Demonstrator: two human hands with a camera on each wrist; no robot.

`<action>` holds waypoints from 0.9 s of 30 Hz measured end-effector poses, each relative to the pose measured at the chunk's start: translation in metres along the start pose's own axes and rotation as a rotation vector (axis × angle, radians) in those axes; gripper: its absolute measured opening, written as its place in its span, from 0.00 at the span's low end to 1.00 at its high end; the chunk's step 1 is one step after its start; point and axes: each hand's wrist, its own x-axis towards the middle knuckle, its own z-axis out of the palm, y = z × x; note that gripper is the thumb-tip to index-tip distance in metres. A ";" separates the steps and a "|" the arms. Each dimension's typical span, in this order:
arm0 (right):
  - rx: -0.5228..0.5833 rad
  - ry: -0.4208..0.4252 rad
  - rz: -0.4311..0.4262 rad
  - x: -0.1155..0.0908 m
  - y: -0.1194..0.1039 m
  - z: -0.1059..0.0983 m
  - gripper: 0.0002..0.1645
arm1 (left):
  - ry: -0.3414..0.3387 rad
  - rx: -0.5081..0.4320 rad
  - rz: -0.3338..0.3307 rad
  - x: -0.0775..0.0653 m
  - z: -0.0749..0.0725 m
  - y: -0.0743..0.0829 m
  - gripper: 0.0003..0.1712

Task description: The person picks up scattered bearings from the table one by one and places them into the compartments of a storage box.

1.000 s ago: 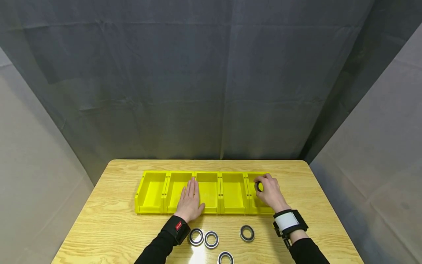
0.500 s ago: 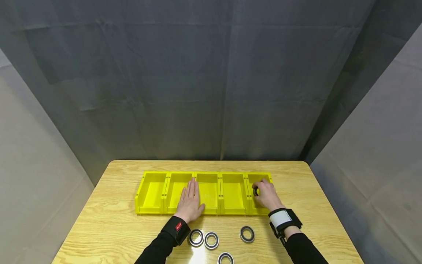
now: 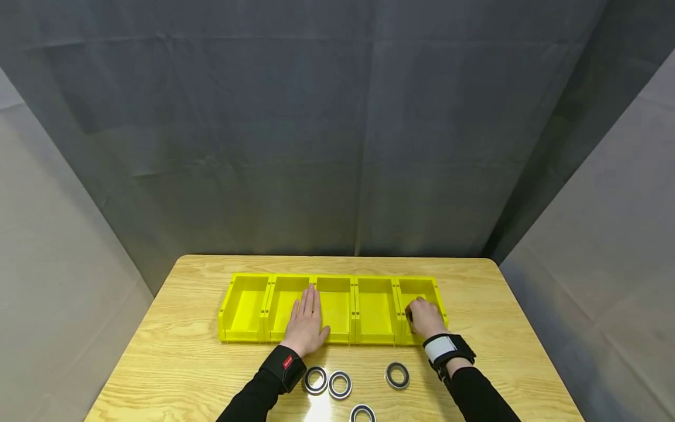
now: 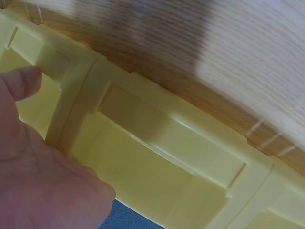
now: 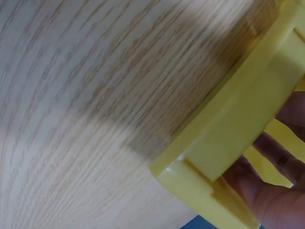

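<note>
A row of joined yellow bins (image 3: 375, 339) stands on the table. My left hand (image 3: 304, 322) lies with straight fingers over the divider between the second and third bins from the left; its thumb points to the right. In the rightmost bin, my right hand (image 3: 426, 318) reaches down with curled fingers and pinches a ball bearing, of which only a dark edge (image 3: 408, 315) shows. The right wrist view has the fingers (image 5: 245, 179) inside that bin, behind its front wall, with the bearing not discernible there.
Several ball bearings lie flat on the wooden table (image 3: 174, 375) in front of the bins: two side by side (image 3: 307, 381) near my left wrist, one (image 3: 389, 375) farther right, and one (image 3: 355, 414) at the bottom edge. Grey curtains (image 3: 337, 146) hang behind and at both sides.
My right hand has lowered the bearing deeper into the rightmost bin, moving slightly left and toward me. My left hand and the bearings on the table keep their places.
</note>
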 end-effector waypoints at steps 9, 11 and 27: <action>-0.015 0.017 0.027 -0.003 -0.003 0.001 0.11 | 0.027 0.006 0.016 0.002 0.004 -0.004 0.53; -0.030 0.025 0.026 -0.005 -0.004 0.001 0.11 | 0.032 0.002 0.019 0.002 0.005 -0.004 0.53; 0.034 -0.072 -0.007 -0.013 -0.002 -0.007 0.19 | 0.057 0.012 0.029 0.002 0.008 -0.005 0.52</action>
